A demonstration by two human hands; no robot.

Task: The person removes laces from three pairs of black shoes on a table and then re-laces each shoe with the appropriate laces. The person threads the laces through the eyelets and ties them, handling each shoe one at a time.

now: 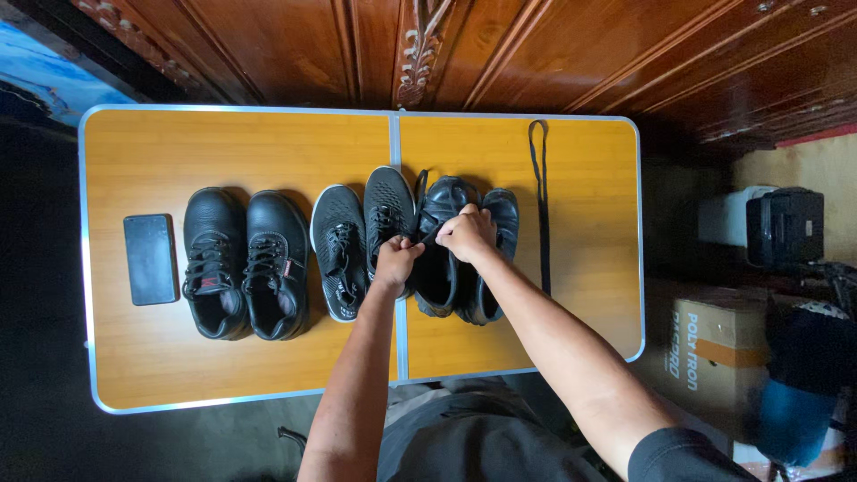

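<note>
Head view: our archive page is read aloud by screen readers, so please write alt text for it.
Seen from above, both hands, left hand and right hand, work a black lace on the right-hand pair of black shoes on a folding wooden table. Two more black pairs, a phone and a loose black lace lie alongside.

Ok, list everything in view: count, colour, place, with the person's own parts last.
Folding table: one, yellow wood-look top, metal rim, centre.
Phone: one, black, table's left end.
Leather lace-up shoes: one pair, black, beside the phone.
Mesh sneakers: one pair, black, mid-table.
Leather shoes: one pair, black, under both hands.
Loose lace: one, black, stretched out right of the shoes.
Wooden cabinet: one, reddish-brown, behind the table.
Cardboard box: one, brown, floor at right.
Left hand: grip on a lace.
Right hand: on the shoe.
</note>
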